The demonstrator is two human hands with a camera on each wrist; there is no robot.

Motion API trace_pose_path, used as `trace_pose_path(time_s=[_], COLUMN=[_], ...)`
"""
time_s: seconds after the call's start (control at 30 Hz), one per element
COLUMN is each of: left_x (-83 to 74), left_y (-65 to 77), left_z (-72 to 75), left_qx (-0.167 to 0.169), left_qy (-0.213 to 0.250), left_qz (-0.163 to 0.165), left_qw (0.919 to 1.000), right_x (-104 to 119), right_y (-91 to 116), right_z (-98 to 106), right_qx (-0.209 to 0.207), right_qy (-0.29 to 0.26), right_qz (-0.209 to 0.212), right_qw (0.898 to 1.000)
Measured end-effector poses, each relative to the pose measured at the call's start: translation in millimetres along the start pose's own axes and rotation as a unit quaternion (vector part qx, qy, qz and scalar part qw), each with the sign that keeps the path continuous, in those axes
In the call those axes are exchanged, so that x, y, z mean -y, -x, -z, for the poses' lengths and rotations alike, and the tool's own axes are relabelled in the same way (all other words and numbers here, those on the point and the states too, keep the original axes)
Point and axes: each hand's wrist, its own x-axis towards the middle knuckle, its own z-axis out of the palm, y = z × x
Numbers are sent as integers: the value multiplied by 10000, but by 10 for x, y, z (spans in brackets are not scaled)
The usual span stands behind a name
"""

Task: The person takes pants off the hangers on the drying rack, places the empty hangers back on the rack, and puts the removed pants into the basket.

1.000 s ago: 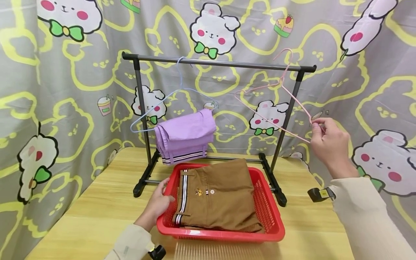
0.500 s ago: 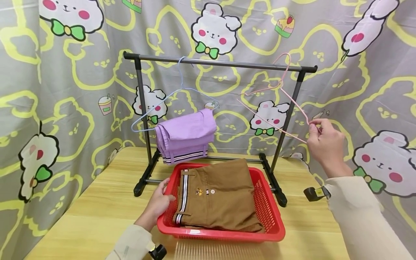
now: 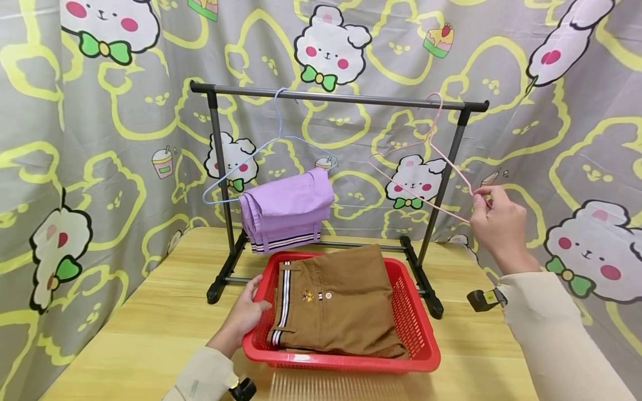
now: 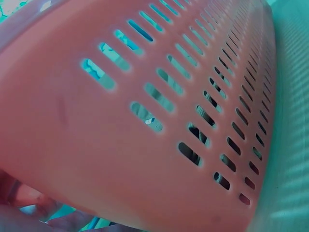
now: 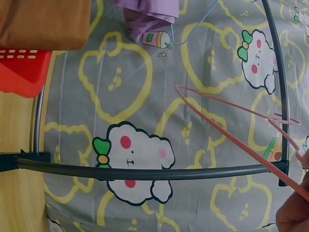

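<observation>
My left hand (image 3: 247, 313) grips the left rim of a red plastic basket (image 3: 351, 363), with the thumb on the inner side. In the left wrist view the slotted basket wall (image 4: 116, 145) fills most of the picture. Folded brown pants (image 3: 351, 303) with a striped waistband lie in the basket. My right hand (image 3: 500, 225) pinches the right corner of a pink wire hanger (image 3: 451, 165). The hanger's hook loops at the rack's rail (image 3: 351, 99) near its right end; the right wrist view shows the hook crossing the rail (image 5: 284, 87). The hanger tilts, its right corner towards me.
A blue hanger (image 3: 278, 120) hangs on the rail's left part, with folded purple pants (image 3: 288, 200) over its lower bar. The black rack stands on a wooden table (image 3: 145, 312) behind the basket. A patterned curtain (image 3: 125, 178) closes off the back and sides.
My right hand has moved left and slightly down, lowering the pink hanger so its hook drops from above the rail to rail height. The left hand and basket stay put.
</observation>
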Motion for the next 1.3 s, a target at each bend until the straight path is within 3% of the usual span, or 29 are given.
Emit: trace_pose_path(time_s=[1.0,1.3], left_x=[13,19], left_y=[22,18], left_z=[2,-4], left_qx=[-40,-96], left_qy=[245,249], left_qz=[-156,-48], left_qw=[9996,9996], right_x=[72,50], right_y=[118,133], right_z=[-10,-28], right_qx=[620,538], right_qy=[-37,-65], right_qz=[45,77], right_qw=[9981,9985])
